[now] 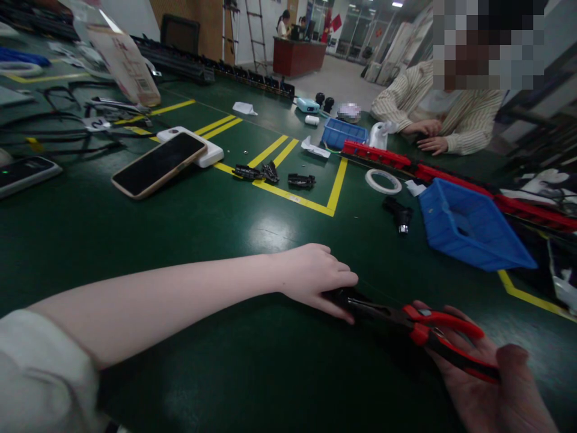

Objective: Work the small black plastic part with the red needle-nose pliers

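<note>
My left hand (315, 273) reaches across the green table, its fingers closed over a small black part (339, 295) that is mostly hidden under them. My right hand (478, 388) holds long-nose pliers (421, 331) with red and black handles. The pliers point left, and their jaw tips meet the black part at my left fingers; whether they grip it is not clear. Farther up the table lie several small black pieces (302, 180) inside yellow tape lines. A black fitting with a shiny end (398, 213) lies beyond the pliers.
A blue bin (473, 225) stands at the right, near a tape roll (383, 181) and a long red strip (378, 154). A phone (160, 165) leans on a white box (211, 153) at the left, near black cables (58, 141). Across the table sits a person (433, 108).
</note>
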`<state>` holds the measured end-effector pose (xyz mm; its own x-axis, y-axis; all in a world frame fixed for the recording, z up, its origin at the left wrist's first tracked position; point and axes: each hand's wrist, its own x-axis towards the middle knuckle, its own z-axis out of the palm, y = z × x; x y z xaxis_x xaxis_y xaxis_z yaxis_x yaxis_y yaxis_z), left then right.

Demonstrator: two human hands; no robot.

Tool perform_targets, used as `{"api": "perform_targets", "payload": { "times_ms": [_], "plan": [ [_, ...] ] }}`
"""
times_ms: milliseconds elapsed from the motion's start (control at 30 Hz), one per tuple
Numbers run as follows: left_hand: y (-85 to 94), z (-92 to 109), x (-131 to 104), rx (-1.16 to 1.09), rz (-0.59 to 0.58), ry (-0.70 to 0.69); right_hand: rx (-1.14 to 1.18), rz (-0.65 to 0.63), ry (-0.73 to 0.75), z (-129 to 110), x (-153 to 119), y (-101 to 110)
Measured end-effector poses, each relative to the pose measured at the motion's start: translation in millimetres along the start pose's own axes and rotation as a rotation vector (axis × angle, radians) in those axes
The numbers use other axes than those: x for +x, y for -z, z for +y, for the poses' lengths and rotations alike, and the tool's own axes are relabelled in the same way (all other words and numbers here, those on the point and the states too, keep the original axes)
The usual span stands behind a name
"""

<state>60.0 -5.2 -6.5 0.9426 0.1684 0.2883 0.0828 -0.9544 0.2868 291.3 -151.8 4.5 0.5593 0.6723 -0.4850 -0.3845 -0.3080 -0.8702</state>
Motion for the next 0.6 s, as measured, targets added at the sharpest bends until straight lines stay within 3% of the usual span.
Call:
{"api": "perform_targets", "payload": {
  "times_ms": [200,400,600],
  "plan": [
    [2.0,0,0,-0.024,-0.014,0.003,-0.035,-0.021,0.044,0,-3,-4],
    [3.3,1,1,-0.023,-0.023,0.01,-0.048,-0.066,0.061,-1,4,6],
    [3.5,0,1,-0.021,-0.032,0.005,-0.048,-0.026,0.064,-4,3,5]
  ]
}}
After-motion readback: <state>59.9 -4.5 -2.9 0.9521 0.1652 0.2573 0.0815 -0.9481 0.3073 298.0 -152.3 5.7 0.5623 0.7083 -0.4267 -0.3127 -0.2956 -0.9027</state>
